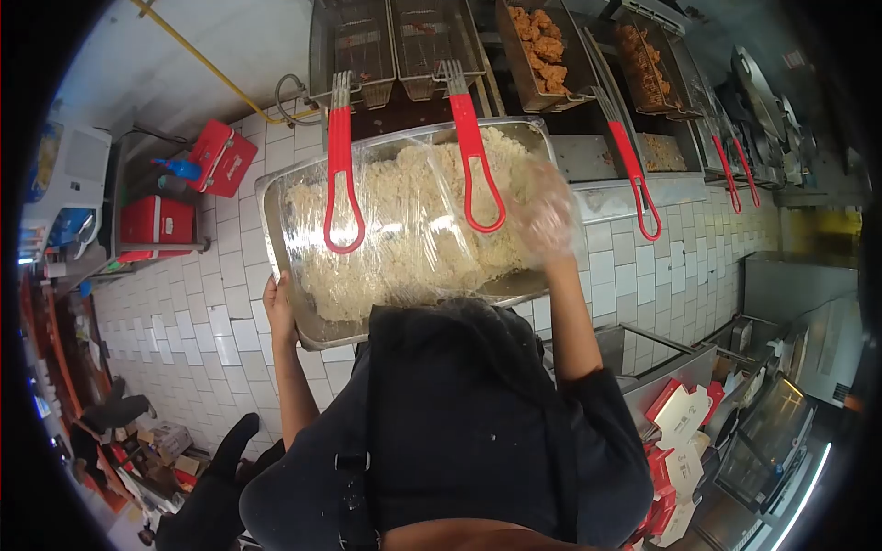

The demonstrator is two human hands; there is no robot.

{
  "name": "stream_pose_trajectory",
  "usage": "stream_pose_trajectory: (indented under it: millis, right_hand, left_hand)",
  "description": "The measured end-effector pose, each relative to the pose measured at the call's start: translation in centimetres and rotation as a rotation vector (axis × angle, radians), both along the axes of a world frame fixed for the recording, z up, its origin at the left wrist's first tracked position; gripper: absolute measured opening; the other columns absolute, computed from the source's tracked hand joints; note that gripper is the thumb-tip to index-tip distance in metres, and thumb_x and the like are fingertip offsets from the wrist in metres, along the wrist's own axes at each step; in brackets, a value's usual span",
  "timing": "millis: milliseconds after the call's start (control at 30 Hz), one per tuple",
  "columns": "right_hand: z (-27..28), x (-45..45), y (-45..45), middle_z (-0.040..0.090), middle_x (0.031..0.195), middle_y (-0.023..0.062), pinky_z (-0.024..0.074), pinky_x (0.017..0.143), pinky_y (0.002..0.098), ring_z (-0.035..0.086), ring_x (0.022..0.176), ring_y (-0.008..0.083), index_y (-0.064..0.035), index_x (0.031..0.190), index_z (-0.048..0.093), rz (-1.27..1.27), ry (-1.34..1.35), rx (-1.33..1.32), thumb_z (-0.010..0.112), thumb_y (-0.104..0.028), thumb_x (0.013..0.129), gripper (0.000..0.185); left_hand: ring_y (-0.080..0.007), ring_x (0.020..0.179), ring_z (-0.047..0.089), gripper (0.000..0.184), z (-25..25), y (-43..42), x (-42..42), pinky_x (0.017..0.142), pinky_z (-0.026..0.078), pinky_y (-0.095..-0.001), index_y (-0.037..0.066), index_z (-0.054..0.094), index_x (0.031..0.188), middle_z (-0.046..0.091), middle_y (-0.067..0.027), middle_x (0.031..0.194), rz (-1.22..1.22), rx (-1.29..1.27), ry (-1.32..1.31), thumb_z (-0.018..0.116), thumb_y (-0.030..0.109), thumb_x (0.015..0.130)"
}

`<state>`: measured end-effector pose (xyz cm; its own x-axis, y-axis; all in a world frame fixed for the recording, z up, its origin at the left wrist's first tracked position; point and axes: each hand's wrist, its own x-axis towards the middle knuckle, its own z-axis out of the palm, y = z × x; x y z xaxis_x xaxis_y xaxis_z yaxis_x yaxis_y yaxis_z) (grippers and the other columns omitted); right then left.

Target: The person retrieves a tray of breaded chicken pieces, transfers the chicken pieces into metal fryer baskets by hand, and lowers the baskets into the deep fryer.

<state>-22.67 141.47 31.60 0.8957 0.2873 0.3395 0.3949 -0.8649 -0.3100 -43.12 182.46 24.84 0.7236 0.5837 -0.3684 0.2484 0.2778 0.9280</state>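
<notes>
A large metal tray point(268, 225) of pale, crumbly food point(395, 248) lies in front of my body, with clear plastic film point(367, 197) stretched over much of it. My left hand point(278, 308) grips the tray's left edge near its lower corner. At the right end, my right hand point(544, 216), in a clear plastic covering, is over the tray's right edge; its fingers are blurred. Two red basket handles point(340, 174) reach over the tray's far side.
Wire fryer baskets point(354, 50) stand beyond the tray; two farther right hold fried pieces point(542, 50). Red coolers point(158, 225) are at left, red-and-white boxes point(680, 413) at lower right. Another person's dark-clothed leg point(220, 468) shows at lower left.
</notes>
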Motion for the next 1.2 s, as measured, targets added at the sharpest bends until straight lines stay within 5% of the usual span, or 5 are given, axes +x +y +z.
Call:
stream_pose_trajectory:
  millis: [333, 733, 933, 1033, 1200]
  right_hand:
    - [-0.9, 0.0, 2.5, 0.058, 0.12, 0.0216, 0.0428, 0.099, 0.0439, 0.055, 0.115, 0.0357, -0.005, 0.128, 0.054, -0.02, 0.217, -0.328, 0.068, -0.052, 0.076, 0.072]
    - [1.1, 0.4, 1.5, 0.068, 0.103, 0.0118, 0.0507, 0.081, 0.0348, 0.066, 0.092, 0.0275, -0.0059, 0.114, 0.059, 0.186, 0.417, 0.505, 0.074, -0.008, 0.074, 0.043]
    - [-2.6, 2.1, 0.6, 0.065, 0.113, 0.0141, 0.0496, 0.085, 0.0387, 0.063, 0.103, 0.0266, -0.0095, 0.131, 0.048, 0.098, 0.594, 0.526, 0.071, -0.022, 0.078, 0.059]
    - [-2.0, -0.2, 4.7, 0.062, 0.118, 0.0159, 0.0473, 0.091, 0.042, 0.059, 0.109, 0.0272, -0.0085, 0.128, 0.052, -0.043, 0.155, -0.278, 0.063, -0.038, 0.084, 0.054]
    - [-2.9, 0.1, 6.5, 0.06, 0.12, 0.0108, 0.0416, 0.1, 0.0385, 0.057, 0.11, 0.0251, -0.0049, 0.118, 0.059, -0.036, 0.416, 0.38, 0.06, -0.041, 0.089, 0.046]
  left_hand:
    - [-0.0033, 0.073, 0.053, 0.025, -1.1, 0.2, -0.6, 0.063, 0.043, -0.0207, 0.004, 0.063, 0.102, 0.064, 0.0018, 0.086, -0.009, 0.113, -0.01, 0.055, 0.028, 0.099]
    - [-0.0042, 0.074, 0.055, 0.026, -0.8, 0.0, -0.5, 0.065, 0.045, -0.0217, 0.003, 0.064, 0.106, 0.065, 0.0012, 0.088, -0.012, 0.117, 0.03, 0.055, 0.027, 0.099]
    - [-0.0052, 0.075, 0.056, 0.028, -0.7, -0.1, -0.2, 0.066, 0.046, -0.023, 0.003, 0.064, 0.108, 0.066, 0.0001, 0.09, -0.03, 0.083, 0.004, 0.053, 0.027, 0.1]
    - [-0.0056, 0.076, 0.057, 0.028, -0.8, 0.3, -0.2, 0.066, 0.046, -0.0234, 0.003, 0.064, 0.109, 0.066, 0.0, 0.091, -0.053, 0.091, 0.026, 0.053, 0.027, 0.1]
    - [-0.0058, 0.075, 0.057, 0.028, -0.2, -0.3, 0.4, 0.066, 0.046, -0.0235, 0.003, 0.064, 0.109, 0.066, 0.0, 0.091, -0.029, 0.068, 0.043, 0.053, 0.027, 0.1]
